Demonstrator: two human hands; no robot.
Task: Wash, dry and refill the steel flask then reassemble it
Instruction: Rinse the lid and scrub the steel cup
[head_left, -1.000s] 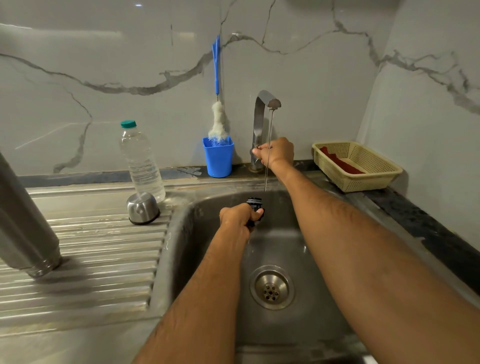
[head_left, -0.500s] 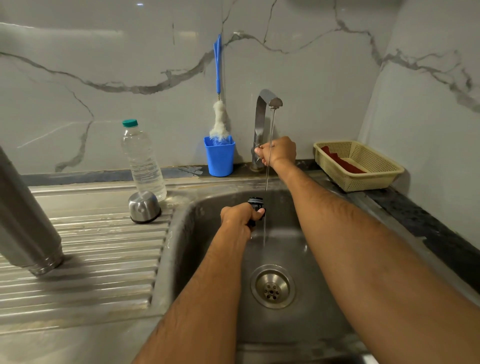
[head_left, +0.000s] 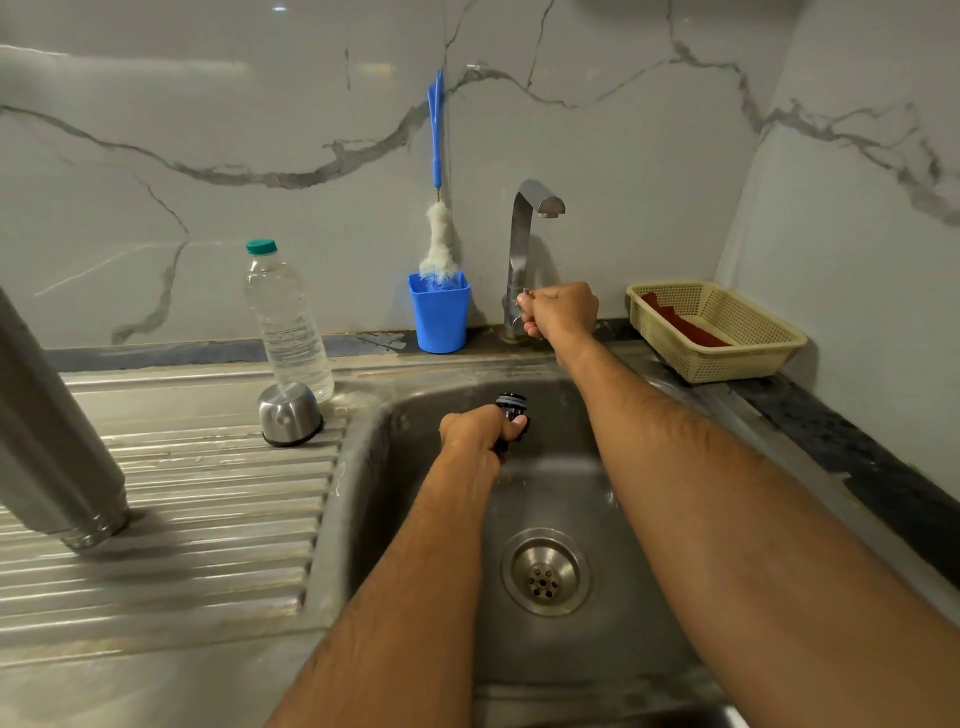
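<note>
Gripping the black stopper (head_left: 511, 415) in the left hand (head_left: 480, 431) over the sink (head_left: 597, 499), below the tap (head_left: 524, 244), likely for rinsing, right hand (head_left: 561, 310) curled round its lever, flask body (head_left: 49, 441) inverted on the left drainboard.

head-worn view, looking down, sink (head_left: 519, 675) near

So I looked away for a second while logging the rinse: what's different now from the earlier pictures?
The stream of water from the tap has stopped; earlier it ran down onto the black stopper. The right hand still grips the tap lever and the left hand still holds the stopper over the sink. Flask, steel cap, bottle and basket are unmoved.
</note>
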